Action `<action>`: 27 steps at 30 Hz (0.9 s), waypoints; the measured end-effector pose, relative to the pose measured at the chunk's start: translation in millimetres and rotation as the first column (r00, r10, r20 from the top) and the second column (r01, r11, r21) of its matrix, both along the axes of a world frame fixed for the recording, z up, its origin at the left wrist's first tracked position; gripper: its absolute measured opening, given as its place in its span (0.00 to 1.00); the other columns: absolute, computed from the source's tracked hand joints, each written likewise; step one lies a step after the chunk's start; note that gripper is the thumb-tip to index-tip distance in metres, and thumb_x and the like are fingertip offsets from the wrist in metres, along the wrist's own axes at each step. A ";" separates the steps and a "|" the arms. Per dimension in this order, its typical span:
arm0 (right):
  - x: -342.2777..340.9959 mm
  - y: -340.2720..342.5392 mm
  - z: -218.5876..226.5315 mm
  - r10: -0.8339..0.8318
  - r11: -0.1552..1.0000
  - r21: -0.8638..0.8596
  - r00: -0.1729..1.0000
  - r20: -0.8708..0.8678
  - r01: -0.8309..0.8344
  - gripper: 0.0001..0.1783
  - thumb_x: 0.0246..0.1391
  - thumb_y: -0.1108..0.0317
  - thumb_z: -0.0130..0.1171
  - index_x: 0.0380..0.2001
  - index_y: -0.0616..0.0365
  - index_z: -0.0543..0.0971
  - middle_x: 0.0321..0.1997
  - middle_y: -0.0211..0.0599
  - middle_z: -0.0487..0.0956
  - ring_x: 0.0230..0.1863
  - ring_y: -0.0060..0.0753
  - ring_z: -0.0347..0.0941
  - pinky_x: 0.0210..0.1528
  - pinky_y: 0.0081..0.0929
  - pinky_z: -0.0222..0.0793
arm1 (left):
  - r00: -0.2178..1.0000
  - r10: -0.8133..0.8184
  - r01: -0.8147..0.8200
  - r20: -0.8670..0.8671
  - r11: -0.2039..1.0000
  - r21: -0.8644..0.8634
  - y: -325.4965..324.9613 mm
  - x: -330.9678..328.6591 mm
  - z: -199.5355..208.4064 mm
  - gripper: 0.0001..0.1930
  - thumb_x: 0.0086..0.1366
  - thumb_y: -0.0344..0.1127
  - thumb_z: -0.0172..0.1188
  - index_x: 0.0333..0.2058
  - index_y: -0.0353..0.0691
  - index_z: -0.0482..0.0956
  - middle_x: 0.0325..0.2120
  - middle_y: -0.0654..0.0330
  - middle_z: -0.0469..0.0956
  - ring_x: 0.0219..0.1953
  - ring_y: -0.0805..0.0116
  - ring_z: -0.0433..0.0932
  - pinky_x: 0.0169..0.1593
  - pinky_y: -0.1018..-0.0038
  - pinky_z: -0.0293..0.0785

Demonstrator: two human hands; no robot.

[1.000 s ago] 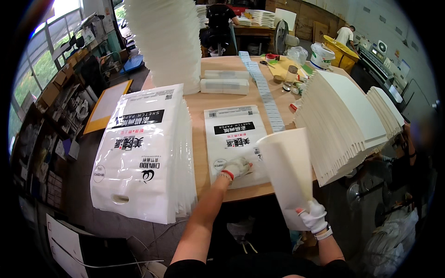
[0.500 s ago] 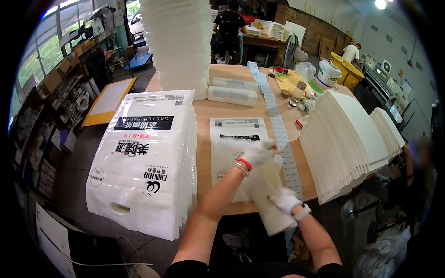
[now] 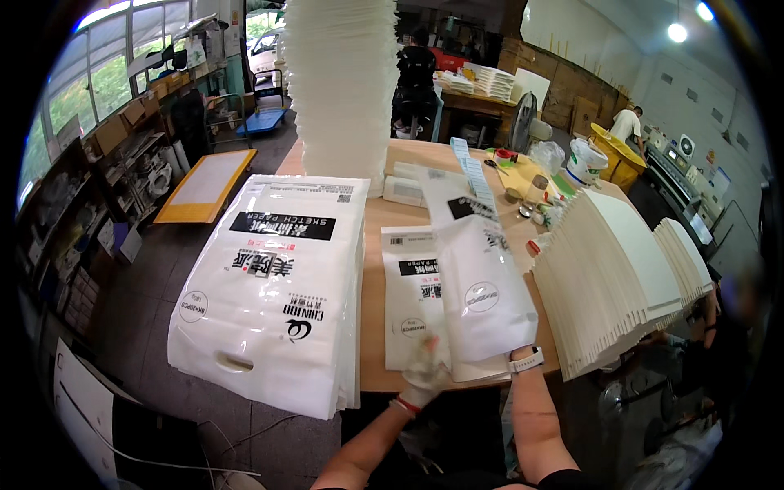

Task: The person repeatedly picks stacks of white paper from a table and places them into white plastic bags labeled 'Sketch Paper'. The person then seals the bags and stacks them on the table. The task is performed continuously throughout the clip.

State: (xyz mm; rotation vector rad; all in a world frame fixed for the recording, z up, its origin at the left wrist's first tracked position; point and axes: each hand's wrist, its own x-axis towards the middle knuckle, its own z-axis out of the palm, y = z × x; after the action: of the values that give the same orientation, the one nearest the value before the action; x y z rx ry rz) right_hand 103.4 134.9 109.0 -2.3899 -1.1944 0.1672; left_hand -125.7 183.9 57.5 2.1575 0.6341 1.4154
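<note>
A white printed plastic bag stands raised and slightly puffed over the table's front. My right hand reaches into or behind its lower end. The bag covers its fingers; only the edge of the hand and a wrist with a white watch show. My left hand, in a white glove with a red band at the wrist, is just left of the bag's lower end. Motion smears its fingers. Beneath both lies another flat printed bag. A thick stack of printed bags is at the left.
A tall pile of white sheets rises at the back left. Fanned paper stacks stand at the right. Behind are clear-wrapped bundles, a label strip, a jar and a white bucket. Two people work farther off.
The bag, limp and folded between my hands before, is now spread out and raised. My left hand has come down toward the table's front edge. My right hand has become mostly hidden by the bag.
</note>
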 end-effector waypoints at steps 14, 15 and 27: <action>-18.2 -61.3 -18.2 0.125 0.988 -0.113 0.981 0.145 -0.109 0.21 0.43 0.55 0.55 0.41 0.53 0.75 0.39 0.44 0.76 0.41 0.52 0.72 0.43 0.44 0.67 | 0.947 -0.322 0.203 -0.001 0.601 -0.773 -96.9 19.0 -60.8 0.08 0.56 0.34 0.53 0.33 0.37 0.73 0.29 0.53 0.76 0.30 0.57 0.75 0.35 0.67 0.71; -33.2 -66.8 -34.1 0.207 0.975 -0.122 0.965 0.161 -0.188 0.21 0.43 0.56 0.55 0.41 0.53 0.75 0.39 0.44 0.76 0.41 0.52 0.72 0.44 0.44 0.67 | 0.974 -0.209 0.161 0.091 0.349 -0.923 -99.8 14.8 -84.9 0.09 0.59 0.34 0.52 0.36 0.35 0.74 0.31 0.55 0.78 0.33 0.65 0.77 0.37 0.71 0.72; -65.4 -95.9 -119.9 0.422 0.892 -0.153 0.904 -0.063 -0.426 0.14 0.47 0.58 0.51 0.34 0.50 0.79 0.38 0.40 0.77 0.42 0.46 0.72 0.45 0.37 0.67 | 0.866 -0.410 -0.192 -0.288 0.260 -0.946 -112.0 -32.0 -61.4 0.13 0.64 0.37 0.47 0.39 0.35 0.74 0.32 0.55 0.77 0.34 0.64 0.76 0.38 0.73 0.72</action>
State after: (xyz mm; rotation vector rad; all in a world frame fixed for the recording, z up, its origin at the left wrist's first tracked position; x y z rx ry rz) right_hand 37.9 39.0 -11.0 -2.2119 -1.7379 0.4519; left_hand -157.7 71.9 -3.9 1.3587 1.1185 0.0830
